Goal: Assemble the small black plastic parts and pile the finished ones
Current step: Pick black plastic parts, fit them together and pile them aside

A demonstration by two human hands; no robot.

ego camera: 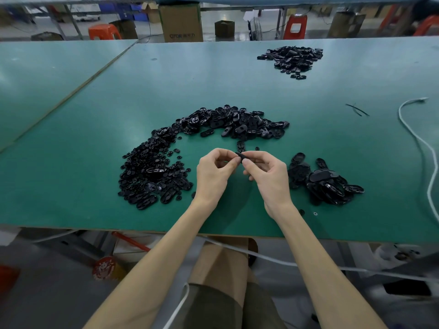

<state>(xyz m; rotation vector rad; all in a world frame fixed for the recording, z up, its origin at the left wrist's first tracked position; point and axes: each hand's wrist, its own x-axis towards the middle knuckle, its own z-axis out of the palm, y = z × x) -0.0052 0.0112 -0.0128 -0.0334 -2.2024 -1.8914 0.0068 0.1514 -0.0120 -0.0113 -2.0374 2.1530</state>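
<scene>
We're over the green table [71, 162], and both hands are drawn in close together at the middle. The left hand [215, 173] and the right hand [268, 176] meet fingertip to fingertip, both pinching one small black part [241, 156] just above the tabletop. It's too small for us to tell how its pieces sit together. Left of the hands and beyond them curves a big arc of loose parts [152, 172], flat ovals and little round bits mixed. Just right of the right hand lies a smaller heap [323, 184] of oval pieces. At the back right sits a far heap [291, 58]. A white cable [425, 148] snakes down the right side.
</scene>
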